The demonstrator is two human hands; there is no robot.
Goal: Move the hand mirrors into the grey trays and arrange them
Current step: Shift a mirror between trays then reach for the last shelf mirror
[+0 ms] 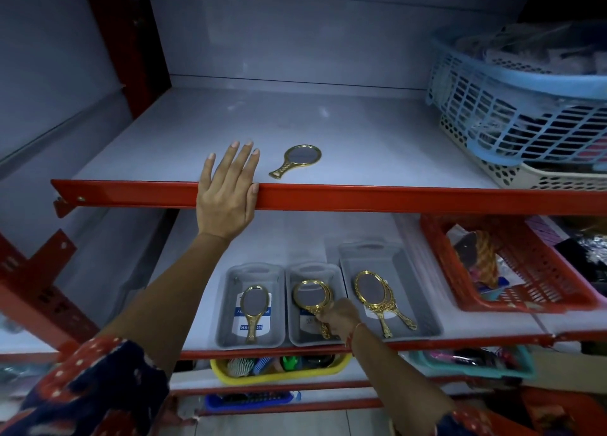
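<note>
One round gold hand mirror (297, 160) lies alone on the upper shelf. My left hand (228, 189) rests flat and open over that shelf's red front edge, just left of the mirror. On the lower shelf stand three grey trays: the left tray (230, 304) holds one oval gold mirror (253, 309), the middle tray (295, 337) holds round gold mirrors (310, 296), and the larger right tray (417, 297) holds two ornate oval mirrors (372, 291). My right hand (338, 319) is inside the middle tray, fingers closed on a round mirror's handle.
A blue basket (512, 107) stacked on a cream basket (525, 176) fills the upper shelf's right end. A red basket (512, 271) of goods sits right of the trays. Below are a yellow tray (279, 375), a teal tray (525, 366) and a blue tray (249, 401).
</note>
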